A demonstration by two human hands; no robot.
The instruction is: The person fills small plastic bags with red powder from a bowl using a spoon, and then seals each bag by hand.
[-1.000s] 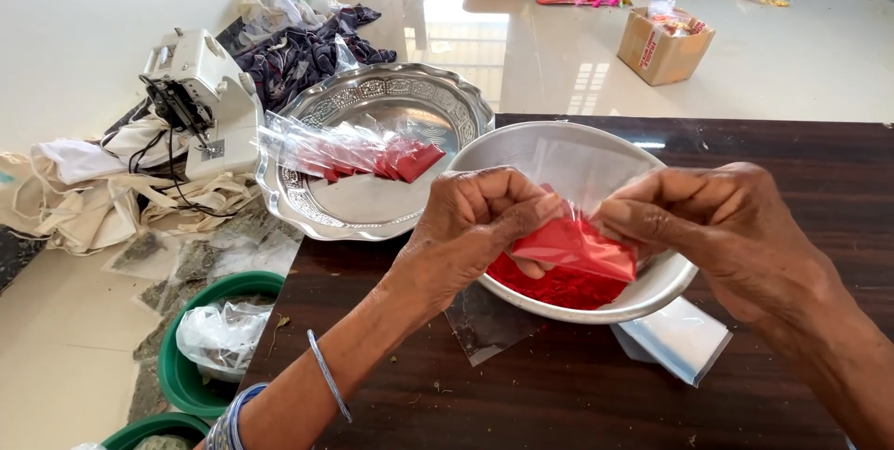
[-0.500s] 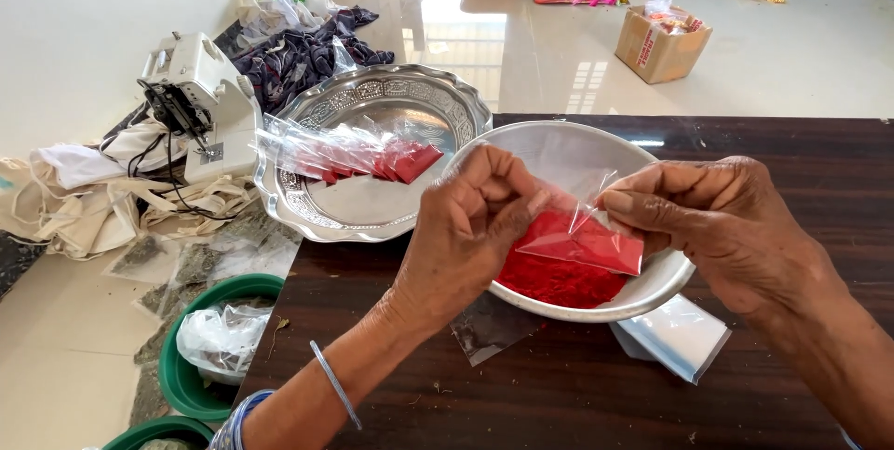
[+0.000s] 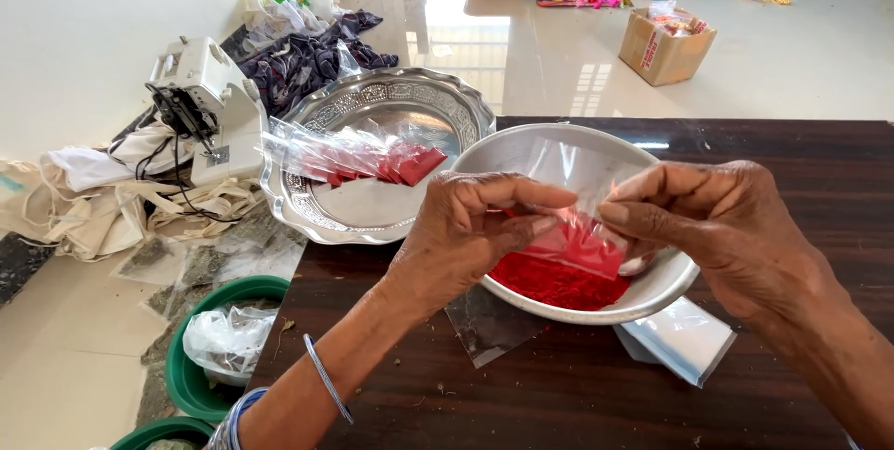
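My left hand (image 3: 470,226) and my right hand (image 3: 708,226) pinch the same small clear plastic pouch (image 3: 582,226), half filled with red powder, each gripping one side near its mouth. The pouch hangs over a steel bowl (image 3: 670,287) that holds a heap of red powder (image 3: 549,282). To the left, an embossed silver tray (image 3: 321,212) carries a row of filled clear pouches (image 3: 358,159) with red powder at their ends.
A stack of empty clear pouches (image 3: 680,338) and one loose pouch (image 3: 489,324) lie on the dark wooden table (image 3: 819,161). On the floor: a white sewing machine (image 3: 205,101), cloth piles, green bins (image 3: 209,366), a cardboard box (image 3: 666,40).
The pouch has been turned and lifted slightly over the bowl; both hands shifted their pinch toward its upper edge, fingers closing closer together.
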